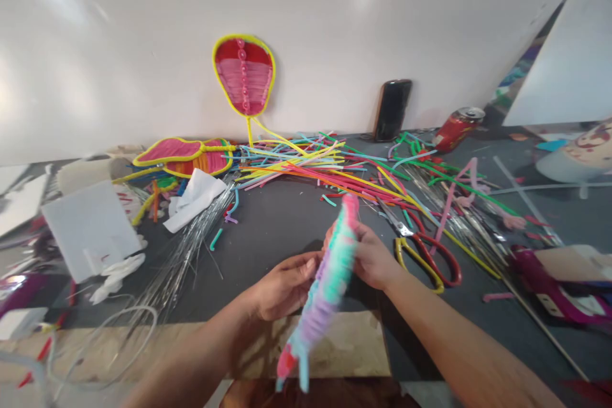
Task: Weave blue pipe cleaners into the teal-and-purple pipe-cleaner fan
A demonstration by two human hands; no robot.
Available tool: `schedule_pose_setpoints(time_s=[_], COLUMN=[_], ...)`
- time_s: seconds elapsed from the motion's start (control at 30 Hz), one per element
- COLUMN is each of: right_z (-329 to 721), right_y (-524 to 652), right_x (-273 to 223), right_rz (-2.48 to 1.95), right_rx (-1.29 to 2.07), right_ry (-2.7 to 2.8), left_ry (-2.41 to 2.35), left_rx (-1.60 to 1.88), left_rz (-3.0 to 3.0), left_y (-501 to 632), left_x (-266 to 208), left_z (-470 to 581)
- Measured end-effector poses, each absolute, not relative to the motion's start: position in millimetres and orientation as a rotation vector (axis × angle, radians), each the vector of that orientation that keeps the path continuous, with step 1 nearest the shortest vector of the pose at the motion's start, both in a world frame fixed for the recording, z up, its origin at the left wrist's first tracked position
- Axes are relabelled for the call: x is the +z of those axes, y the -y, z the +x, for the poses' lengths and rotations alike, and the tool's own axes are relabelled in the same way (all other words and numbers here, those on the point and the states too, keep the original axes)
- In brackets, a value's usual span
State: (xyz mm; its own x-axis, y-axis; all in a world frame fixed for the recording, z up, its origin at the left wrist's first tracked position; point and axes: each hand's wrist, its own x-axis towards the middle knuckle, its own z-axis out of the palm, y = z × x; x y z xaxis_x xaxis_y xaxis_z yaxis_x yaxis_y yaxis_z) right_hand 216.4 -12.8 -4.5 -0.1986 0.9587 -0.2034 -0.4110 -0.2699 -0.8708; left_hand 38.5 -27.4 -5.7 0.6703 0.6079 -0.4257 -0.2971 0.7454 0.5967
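Fuzzy craft [338,268]: mint, lilac and pink, slanting between both hands.
Left hand [285,285]: thumb and fingertips at its edge; cannot tell whether they pinch it.
Right hand [373,257]: grasping its upper part.
Scissors [434,255]: right of the right hand.
Pipe cleaners [306,169]: scattered beyond both hands.

Pipe cleaners [306,171], scissors [403,229] on dark table [282,223]
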Motion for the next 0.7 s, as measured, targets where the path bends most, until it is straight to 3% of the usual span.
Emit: schedule_pose_setpoints(time_s=[0.17,0.4,0.7], right_z=[229.1,235.1,234.6], right_y=[5.7,-2.6,-4.7], right_x=[-1.3,1.5,-2.0], right_rz=[-0.924,-0.966,-1.022], right_rx=[1.628,1.477,1.274], right_ry=[0.723,0.702,0.693], left_ry=[-0.939,-0.989,-1.132], left_rx=[0.875,0.917,1.02], left_rz=[0.546,0.561,1.054], left_y=[7.1,-6.9,-0.3], left_x=[-4.8,8.7,5.7], left_z=[22.0,11.4,17.3])
